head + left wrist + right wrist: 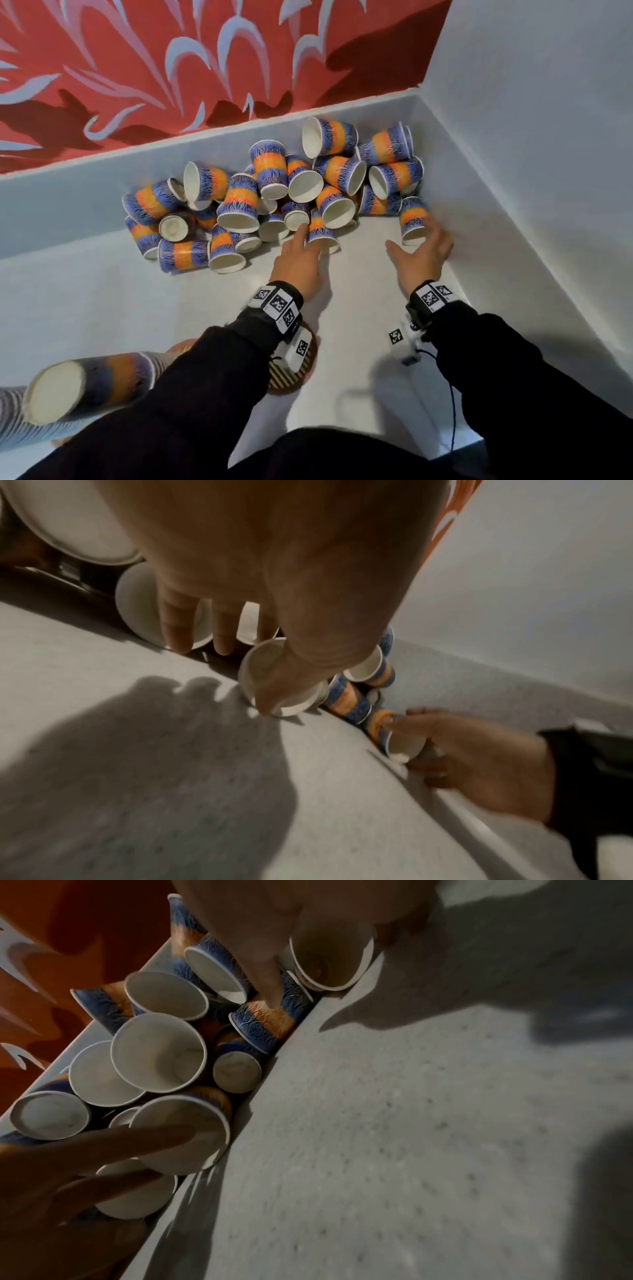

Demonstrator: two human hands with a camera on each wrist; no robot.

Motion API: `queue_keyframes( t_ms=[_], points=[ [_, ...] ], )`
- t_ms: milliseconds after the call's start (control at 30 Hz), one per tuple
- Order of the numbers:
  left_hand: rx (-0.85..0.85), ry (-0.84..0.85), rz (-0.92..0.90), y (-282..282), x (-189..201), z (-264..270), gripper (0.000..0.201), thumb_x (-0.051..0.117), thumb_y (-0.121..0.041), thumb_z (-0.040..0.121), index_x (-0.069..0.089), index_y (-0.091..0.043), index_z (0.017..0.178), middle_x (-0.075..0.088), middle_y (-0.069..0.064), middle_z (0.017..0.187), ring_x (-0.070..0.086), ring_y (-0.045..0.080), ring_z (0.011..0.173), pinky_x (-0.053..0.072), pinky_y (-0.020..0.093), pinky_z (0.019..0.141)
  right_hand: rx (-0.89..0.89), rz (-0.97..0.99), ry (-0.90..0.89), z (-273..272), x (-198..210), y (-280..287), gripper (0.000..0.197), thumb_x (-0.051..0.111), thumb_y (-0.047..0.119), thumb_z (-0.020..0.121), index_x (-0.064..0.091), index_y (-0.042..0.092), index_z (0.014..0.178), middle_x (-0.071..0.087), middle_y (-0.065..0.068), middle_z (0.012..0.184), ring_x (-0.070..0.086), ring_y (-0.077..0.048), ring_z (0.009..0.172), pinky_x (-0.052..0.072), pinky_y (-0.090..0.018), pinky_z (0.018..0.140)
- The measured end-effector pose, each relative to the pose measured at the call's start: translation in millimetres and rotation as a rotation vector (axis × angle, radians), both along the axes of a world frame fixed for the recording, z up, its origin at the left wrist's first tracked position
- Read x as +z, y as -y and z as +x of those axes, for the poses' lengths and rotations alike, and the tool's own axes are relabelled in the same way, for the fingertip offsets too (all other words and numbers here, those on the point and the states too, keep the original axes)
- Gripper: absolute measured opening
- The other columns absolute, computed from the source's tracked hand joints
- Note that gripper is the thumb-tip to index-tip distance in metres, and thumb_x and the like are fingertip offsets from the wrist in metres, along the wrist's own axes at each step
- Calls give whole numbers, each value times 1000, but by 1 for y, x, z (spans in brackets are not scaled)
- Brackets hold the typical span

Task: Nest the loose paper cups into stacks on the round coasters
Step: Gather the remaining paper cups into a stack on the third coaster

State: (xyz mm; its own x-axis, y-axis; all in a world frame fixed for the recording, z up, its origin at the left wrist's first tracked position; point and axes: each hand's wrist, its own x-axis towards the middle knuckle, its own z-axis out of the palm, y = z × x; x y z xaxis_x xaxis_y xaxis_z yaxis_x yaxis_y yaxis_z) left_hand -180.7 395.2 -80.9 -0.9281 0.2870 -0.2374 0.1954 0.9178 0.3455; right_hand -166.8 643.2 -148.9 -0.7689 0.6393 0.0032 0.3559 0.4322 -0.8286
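Both hands reach spread-fingered: left hand [298, 262] empty, right hand [424, 253] seemingly cupping a light, crushable paper cup [412, 219]; grip sidewalls gently.

Black long sleeves [534, 370], black wristbands [279, 306] with square black-and-white markers (both wrists), thin black cable [452, 404]

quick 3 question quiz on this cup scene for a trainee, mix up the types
1. True or false: the right hand is at the lone cup on the right edge of the pile.
2. Multiple choice: the stack at lower left is A) blurred B) crushed C) absent
3. Fill in: under the left hand's wrist lies a striped round ____.

Key: 1 true; 2 A; 3 coaster
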Motion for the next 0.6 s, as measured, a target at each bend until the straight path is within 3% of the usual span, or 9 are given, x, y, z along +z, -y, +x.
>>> queue_keyframes(
  t_ms=[100, 233, 333, 433, 500, 600],
  points=[
    [-11, 60, -80, -5, -8, -2, 74, 57, -6, 94, 32, -18, 161, 7, 7, 174, 37, 40, 144, 43, 57, 113, 11, 76, 12, -11, 3, 0, 79, 92, 25, 73, 46, 28, 137, 40, -13, 148, 52, -40, 130, 54, -55, 102],
    [34, -14, 25, 3, -10, 1, 71, 62, -7, 90, 38, -9, 157, 27, 10, 168, 51, 41, 133, 51, 56, 103, -21, 48, -27, -12, 8, -12, 51, 78, 11, 84, 55, 23, 128, 49, -11, 137, 57, -36, 121, 53, -52, 99],
    [35, -96, 67, 13, 10, 9, 64, 73, -28, 89, 53, -8, 146, 46, 10, 153, 56, 38, 127, 53, 50, 99, 6, -1, -99, 2, 9, -14, 32, 68, 1, 89, 62, 19, 114, 57, -8, 124, 62, -24, 101, 55, -44, 95],
    [68, -119, 115, 20, 33, 19, 69, 78, -58, 82, 65, -17, 134, 55, 3, 135, 58, 26, 119, 53, 41, 93, 93, 16, -135, 13, 13, -18, 40, 73, 2, 85, 61, 20, 119, 54, -2, 120, 61, -20, 90, 51, -21, 79],
    [91, -108, 130, 21, 40, 24, 68, 79, -70, 74, 72, -19, 119, 57, -2, 122, 59, 21, 109, 53, 39, 87, 152, 81, -108, 11, 15, -24, 43, 74, 3, 83, 61, 24, 119, 55, -2, 117, 62, -25, 87, 50, -24, 78],
    [100, -69, 95, 18, 41, 28, 56, 78, -67, 77, 74, -20, 107, 56, -5, 120, 62, 21, 107, 52, 38, 84, 183, 135, -39, 2, 22, -30, 35, 69, 3, 81, 64, 24, 108, 64, -4, 101, 63, -29, 84, 54, -38, 75]
  ],
)
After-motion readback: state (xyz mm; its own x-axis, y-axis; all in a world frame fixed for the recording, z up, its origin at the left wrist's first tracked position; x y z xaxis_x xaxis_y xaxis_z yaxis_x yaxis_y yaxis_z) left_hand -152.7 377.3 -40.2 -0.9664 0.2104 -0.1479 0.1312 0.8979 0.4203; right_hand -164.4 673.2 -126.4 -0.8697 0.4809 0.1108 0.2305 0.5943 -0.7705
